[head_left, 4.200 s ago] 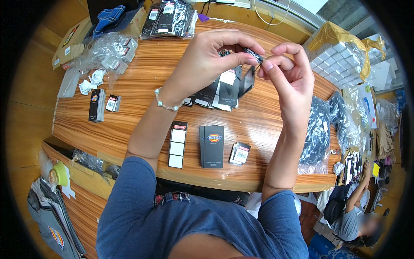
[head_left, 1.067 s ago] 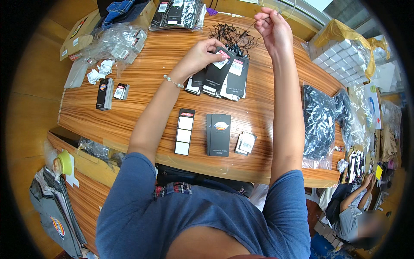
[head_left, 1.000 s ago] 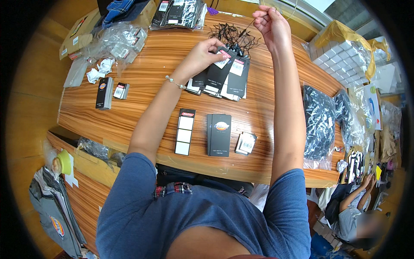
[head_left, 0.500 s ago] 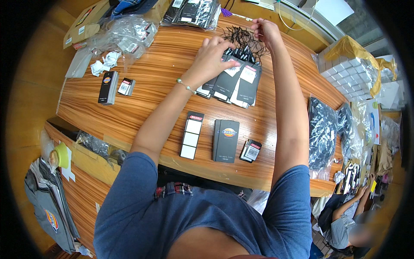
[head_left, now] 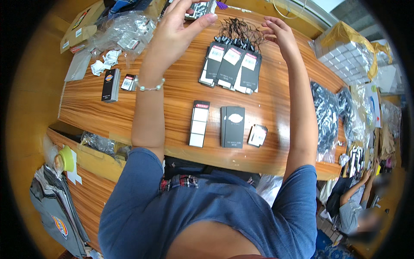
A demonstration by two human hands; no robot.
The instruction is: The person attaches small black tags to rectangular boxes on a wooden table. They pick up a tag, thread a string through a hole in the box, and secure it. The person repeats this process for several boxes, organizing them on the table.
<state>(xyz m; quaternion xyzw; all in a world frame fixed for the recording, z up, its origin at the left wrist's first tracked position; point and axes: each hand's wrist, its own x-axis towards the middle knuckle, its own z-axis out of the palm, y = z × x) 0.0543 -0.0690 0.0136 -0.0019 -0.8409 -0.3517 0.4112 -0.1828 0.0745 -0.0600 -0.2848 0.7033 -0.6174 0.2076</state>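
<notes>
My left hand [head_left: 176,36] is raised at the top of the picture, thumb spread from the fingers, with nothing seen in it. Behind it shows a stack of black-and-white tags in clear film [head_left: 201,9], partly hidden; whether the hand touches it I cannot tell. My right hand [head_left: 279,34] hovers with loosely bent, parted fingers beside a tangle of black strings [head_left: 237,31]. Those strings belong to fanned piles of dark grey hang tags [head_left: 230,71] with white barcode stickers. Nearer me lie a long sticker card [head_left: 199,125], a grey tag stack [head_left: 233,129] and small barcode tags [head_left: 258,135].
At the left are two more tag piles [head_left: 111,85], crumpled white paper [head_left: 106,63] and a clear plastic bag [head_left: 129,34]. Wrapped white boxes [head_left: 345,54] and bagged dark goods [head_left: 324,114] line the right side. A co-worker [head_left: 353,211] sits at the lower right.
My left hand has lifted off the hang tags and moved up and left, toward the film-wrapped stack. My right hand has shifted slightly right and its fingers have loosened.
</notes>
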